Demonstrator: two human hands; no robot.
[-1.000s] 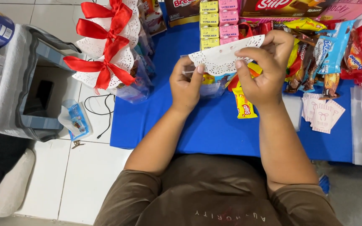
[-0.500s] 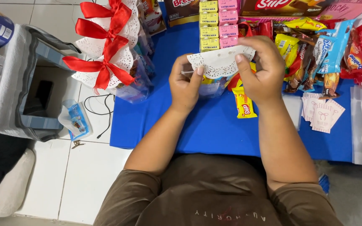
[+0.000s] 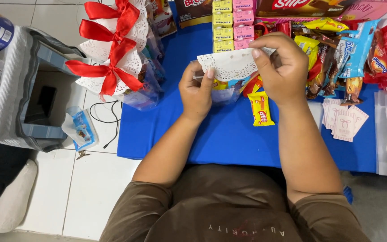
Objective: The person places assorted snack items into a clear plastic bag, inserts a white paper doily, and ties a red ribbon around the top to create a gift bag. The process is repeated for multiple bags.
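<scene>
Both my hands hold a clear plastic snack bag topped with a folded white paper doily, above a blue cloth. My left hand grips the bag's left side with the thumb on the doily's lower left edge. My right hand pinches the doily's upper right corner. Colourful snacks show through the bag. A yellow and red wafer packet lies on the cloth just below my right hand.
Finished bags with doilies and red ribbon bows stand at the left. Small yellow and pink drink cartons and piles of snack packets line the back. Pink tag cards lie at the right. A grey stool stands on the tiled floor.
The doily was tilted and raised higher; now it is folded level over the bag's top, and both hands have come lower and closer together on it.
</scene>
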